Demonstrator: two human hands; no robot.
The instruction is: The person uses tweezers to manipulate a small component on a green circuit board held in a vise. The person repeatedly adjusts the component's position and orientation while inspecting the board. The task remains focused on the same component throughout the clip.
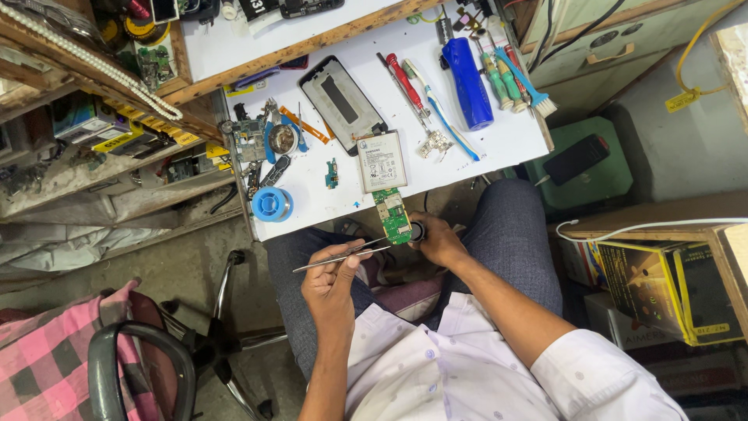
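Observation:
My left hand holds a pair of metal tweezers, tips pointing right toward a green circuit board. The board lies at the near edge of the white worktable, partly overhanging it. My right hand grips a small black tool handle right beside the board's lower end. A white phone battery lies just beyond the board. A black phone frame rests further back.
On the table: a blue solder spool, a red screwdriver, a blue cylinder, green-handled screwdrivers, a brush. A black phone lies on a green stool. A chair with pink checked cloth stands at the left.

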